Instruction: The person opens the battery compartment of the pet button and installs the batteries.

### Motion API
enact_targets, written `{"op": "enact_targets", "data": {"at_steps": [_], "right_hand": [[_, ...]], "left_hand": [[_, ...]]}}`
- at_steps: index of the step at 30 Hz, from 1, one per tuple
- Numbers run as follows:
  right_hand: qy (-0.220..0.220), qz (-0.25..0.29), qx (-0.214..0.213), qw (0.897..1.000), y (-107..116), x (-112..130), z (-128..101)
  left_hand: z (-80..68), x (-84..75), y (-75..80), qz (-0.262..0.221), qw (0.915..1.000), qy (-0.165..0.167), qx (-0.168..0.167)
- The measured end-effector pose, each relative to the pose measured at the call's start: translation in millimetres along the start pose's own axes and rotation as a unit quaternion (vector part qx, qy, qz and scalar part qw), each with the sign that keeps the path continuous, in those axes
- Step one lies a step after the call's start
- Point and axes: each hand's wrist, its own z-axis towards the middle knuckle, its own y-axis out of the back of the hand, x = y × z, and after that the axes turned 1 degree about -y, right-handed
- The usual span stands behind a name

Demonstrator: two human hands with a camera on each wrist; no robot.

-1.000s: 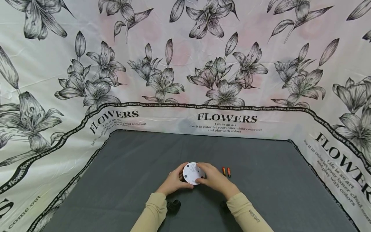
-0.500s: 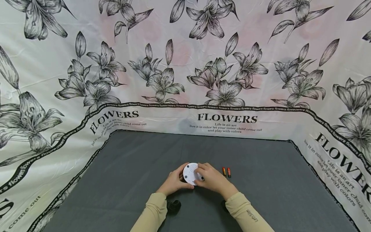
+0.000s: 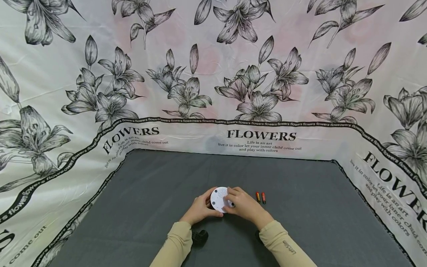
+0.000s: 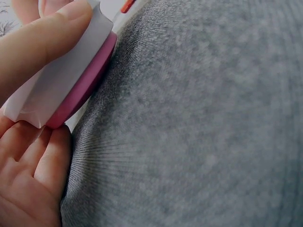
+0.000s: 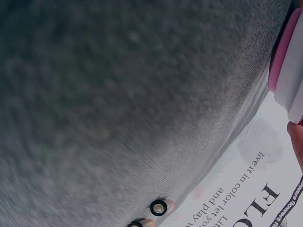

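Observation:
A round white device [image 3: 217, 199] with a cluster of small holes and dark round feet on its face is held over the middle of the cloth. Its other side is pink, as the left wrist view shows along the device's rim [image 4: 85, 82]. My left hand [image 3: 199, 208] grips it from the left, thumb along the near edge. From the right, my right hand [image 3: 246, 204] holds it with bent fingers and thumb over the face, hiding that part. In the right wrist view, a bit of red shows beside a fingertip [image 5: 296, 137].
Two red-orange batteries [image 3: 261, 198] lie side by side just beyond my right hand. Dark grey cloth [image 3: 160, 193] covers the table, with a flower-printed curtain [image 3: 186, 137] at the back and sides. A black object [image 3: 200, 237] shows by my left wrist.
Over the second, my right hand has shifted slightly left across the device's face, its fingers and thumb drawing together. My left hand and the batteries stay where they were.

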Motion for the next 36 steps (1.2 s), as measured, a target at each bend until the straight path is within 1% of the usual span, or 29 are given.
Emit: {"op": "enact_targets", "data": {"at_steps": [3, 7, 10, 14, 17, 19, 26, 30, 36], "right_hand": [[0.010, -0.010, -0.001, 1.000, -0.5, -0.5, 0.9], [0.034, -0.044, -0.002, 0.998, -2.5, -2.0, 3.0], [0.053, -0.061, -0.007, 0.997, -3.7, -2.9, 4.2], [0.065, -0.064, -0.010, 0.996, -4.0, -3.4, 4.3], [0.067, -0.059, -0.009, 0.996, -4.2, -4.2, 3.7], [0.070, -0.053, -0.010, 0.996, -4.2, -5.1, 3.8], [0.081, -0.031, -0.021, 0.996, -3.7, -8.2, 5.9], [0.072, -0.018, -0.013, 0.997, -3.7, -8.4, 6.3], [0.063, 0.008, 0.003, 0.998, -2.2, -5.6, 7.0]], "left_hand": [[-0.1, 0.2, -0.4, -0.003, 1.0000, 0.004, -0.002], [0.2, -2.4, -0.9, -0.006, 1.0000, 0.000, -0.001], [-2.8, -13.3, -0.2, -0.012, 0.9999, -0.005, 0.001], [-8.2, -29.5, 1.4, -0.016, 0.9998, 0.002, 0.008], [-8.9, -32.4, 1.6, -0.012, 0.9998, 0.012, 0.013], [-8.4, -32.0, 1.5, -0.012, 0.9998, 0.013, 0.013], [0.5, -8.2, 0.9, -0.011, 0.9998, 0.015, 0.003], [1.5, -4.6, 0.6, -0.014, 0.9997, 0.019, 0.003], [1.0, -4.5, -0.4, -0.027, 0.9994, 0.020, 0.006]]}}
